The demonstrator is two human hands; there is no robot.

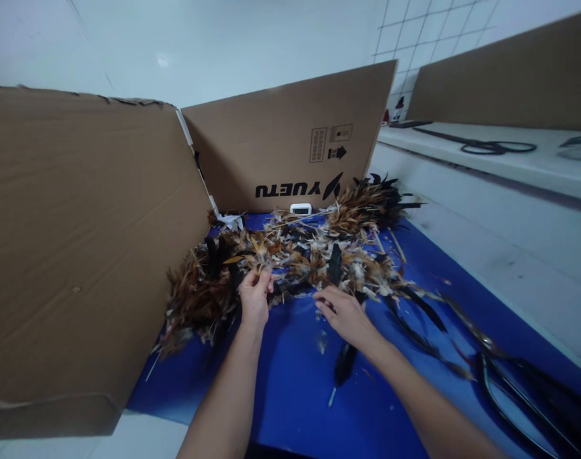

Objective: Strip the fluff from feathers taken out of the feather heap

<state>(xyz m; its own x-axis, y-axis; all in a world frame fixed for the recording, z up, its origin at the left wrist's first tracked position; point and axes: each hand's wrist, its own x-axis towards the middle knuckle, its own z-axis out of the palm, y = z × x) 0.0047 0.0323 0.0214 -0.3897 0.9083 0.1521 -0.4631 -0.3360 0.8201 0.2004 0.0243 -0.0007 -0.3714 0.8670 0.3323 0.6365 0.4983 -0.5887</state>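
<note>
My left hand (256, 298) is closed in a pinch on a small brownish feather (261, 255), at the near edge of a loose heap of brown, white and black feathers (290, 255). My right hand (342, 313) hovers a short way to the right, fingers loosely bent and apart, with no held thing visible. Just beyond it a black feather (335, 264) stands up from the heap. Below the right hand is another dark feather (345, 363) with a pale quill, and a bit of pale fluff (322, 342) shows near it.
Large scissors (486, 347) with black handles lie at the right on the blue surface (294, 395). Cardboard panels (80, 255) stand left and behind. A small white display device (300, 209) sits at the back. Another pair of scissors (481, 143) rests on a white ledge.
</note>
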